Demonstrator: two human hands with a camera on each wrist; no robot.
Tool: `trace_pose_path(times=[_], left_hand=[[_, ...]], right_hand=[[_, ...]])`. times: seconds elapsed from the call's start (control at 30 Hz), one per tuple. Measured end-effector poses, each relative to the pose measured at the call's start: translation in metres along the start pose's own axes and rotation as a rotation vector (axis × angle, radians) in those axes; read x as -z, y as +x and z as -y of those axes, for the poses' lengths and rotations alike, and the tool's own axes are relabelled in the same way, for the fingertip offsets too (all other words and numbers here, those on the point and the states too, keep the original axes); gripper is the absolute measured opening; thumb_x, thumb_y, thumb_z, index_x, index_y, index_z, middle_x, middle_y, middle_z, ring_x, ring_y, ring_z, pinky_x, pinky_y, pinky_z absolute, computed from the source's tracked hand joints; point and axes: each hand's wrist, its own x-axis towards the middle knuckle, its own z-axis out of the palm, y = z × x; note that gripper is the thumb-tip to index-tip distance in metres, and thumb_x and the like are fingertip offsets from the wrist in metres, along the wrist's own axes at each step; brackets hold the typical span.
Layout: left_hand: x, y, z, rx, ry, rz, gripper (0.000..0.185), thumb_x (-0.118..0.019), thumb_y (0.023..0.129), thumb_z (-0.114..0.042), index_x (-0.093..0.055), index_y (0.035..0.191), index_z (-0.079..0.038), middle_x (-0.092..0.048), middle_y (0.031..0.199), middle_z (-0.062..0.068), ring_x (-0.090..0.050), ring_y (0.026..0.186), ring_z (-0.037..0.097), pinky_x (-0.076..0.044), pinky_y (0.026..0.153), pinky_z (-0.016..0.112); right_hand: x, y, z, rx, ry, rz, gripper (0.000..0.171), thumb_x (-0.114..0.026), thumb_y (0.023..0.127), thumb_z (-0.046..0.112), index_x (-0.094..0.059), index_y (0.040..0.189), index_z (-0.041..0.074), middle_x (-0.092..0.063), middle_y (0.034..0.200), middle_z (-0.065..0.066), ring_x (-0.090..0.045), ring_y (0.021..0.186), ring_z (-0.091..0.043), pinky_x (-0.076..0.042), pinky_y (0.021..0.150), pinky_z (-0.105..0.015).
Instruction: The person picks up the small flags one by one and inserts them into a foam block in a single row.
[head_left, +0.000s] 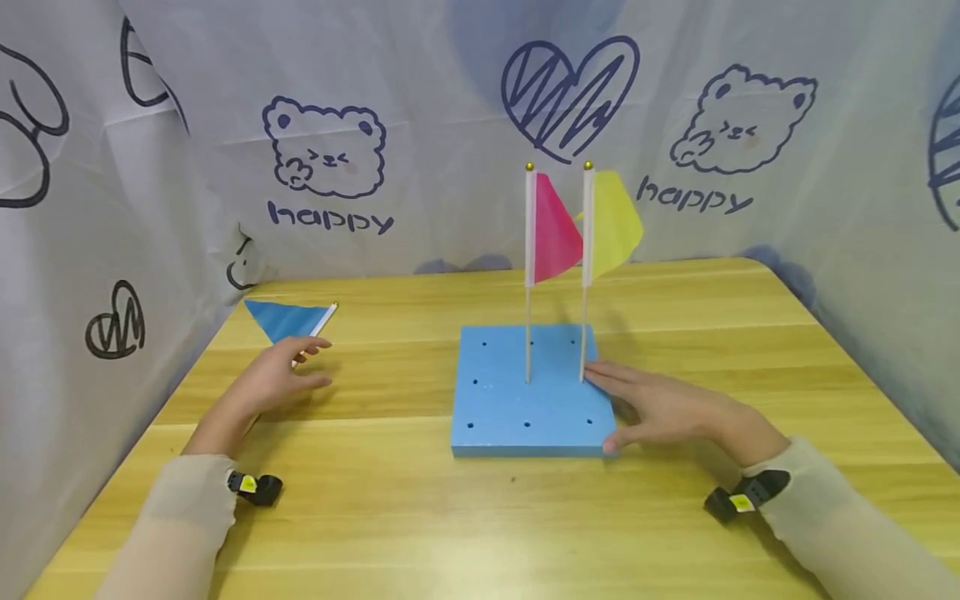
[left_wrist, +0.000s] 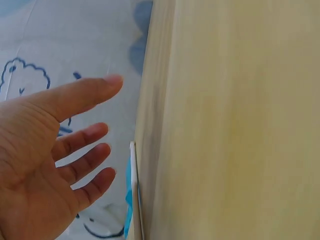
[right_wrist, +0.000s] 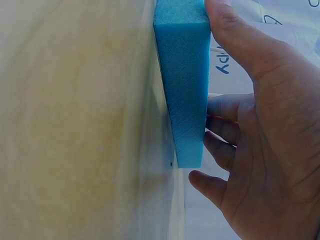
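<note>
My left hand hovers over the lower part of a small blue flag that lies on the table at the left. Its fingers are spread and loosely bent, with nothing between them, and the left wrist view shows the palm bare. A light blue foam block with rows of small holes lies right of the middle. Upright in it stand a pink flag and a yellow flag on thin white poles. Along the block's right edge rests my right hand, fingertips near the yellow flag's pole and thumb at the front corner.
The wooden table reaches back to a white curtain printed with bears and hearts, which also hangs at the left side. Each wrist wears a black camera strap. Open holes show along the block's front row.
</note>
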Motion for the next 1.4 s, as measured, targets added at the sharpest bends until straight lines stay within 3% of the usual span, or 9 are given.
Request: trace_pose_path(times=[0.27, 0.5, 0.73, 1.0, 1.27, 1.4], left_hand=[[0.01, -0.003, 0.019, 0.0, -0.019, 0.036, 0.063, -0.076, 0.087, -0.025, -0.049, 0.139, -0.001, -0.048, 0.135, 0.026, -0.044, 0.119, 0.045, -0.041, 0.094, 0.06], [0.021, -0.021, 0.038, 0.015, -0.015, 0.079, 0.073, -0.08, 0.083, -0.025, -0.045, 0.141, 0.002, -0.045, 0.138, 0.028, -0.045, 0.118, 0.047, -0.042, 0.092, 0.061], [0.026, -0.022, 0.048, -0.014, 0.001, 0.142, 0.071, -0.079, 0.084, -0.02, -0.044, 0.141, 0.003, -0.046, 0.132, 0.033, -0.047, 0.116, 0.054, -0.041, 0.094, 0.063], [0.024, -0.023, 0.052, -0.036, -0.016, 0.159, 0.065, -0.076, 0.084, -0.009, -0.044, 0.139, 0.005, -0.046, 0.132, 0.035, -0.046, 0.117, 0.055, -0.041, 0.096, 0.063], [0.027, -0.023, 0.051, -0.03, 0.013, 0.167, 0.059, -0.074, 0.083, -0.007, -0.051, 0.137, 0.0, -0.053, 0.128, 0.025, -0.054, 0.104, 0.038, -0.047, 0.081, 0.043], [0.026, -0.024, 0.05, -0.014, 0.043, 0.171, 0.056, -0.074, 0.083, -0.01, -0.054, 0.135, -0.002, -0.055, 0.126, 0.021, -0.054, 0.102, 0.034, -0.047, 0.08, 0.041]], right_hand=[[0.002, -0.003, 0.001, -0.018, 0.01, -0.004, 0.11, -0.06, 0.077, 0.076, -0.022, 0.156, 0.009, -0.015, 0.162, -0.009, -0.018, 0.146, -0.031, -0.03, 0.112, -0.049], [-0.001, 0.003, 0.0, 0.037, 0.004, -0.014, 0.106, -0.061, 0.08, 0.072, -0.022, 0.156, 0.008, -0.018, 0.161, -0.009, -0.02, 0.146, -0.031, -0.03, 0.112, -0.048], [-0.002, 0.003, -0.002, 0.031, 0.001, -0.021, 0.107, -0.06, 0.079, 0.072, -0.022, 0.156, 0.007, -0.018, 0.161, -0.011, -0.021, 0.145, -0.032, -0.031, 0.112, -0.049], [-0.002, 0.001, -0.002, 0.02, 0.01, -0.011, 0.108, -0.06, 0.079, 0.073, -0.02, 0.156, 0.008, -0.015, 0.162, -0.01, -0.018, 0.146, -0.031, -0.028, 0.113, -0.048], [0.001, 0.0, -0.001, 0.009, 0.007, -0.017, 0.107, -0.06, 0.08, 0.072, -0.021, 0.156, 0.008, -0.016, 0.162, -0.011, -0.02, 0.146, -0.033, -0.031, 0.111, -0.051], [0.001, 0.0, -0.001, 0.013, 0.011, -0.012, 0.107, -0.06, 0.08, 0.072, -0.022, 0.156, 0.008, -0.016, 0.162, -0.01, -0.019, 0.146, -0.032, -0.031, 0.111, -0.051]])
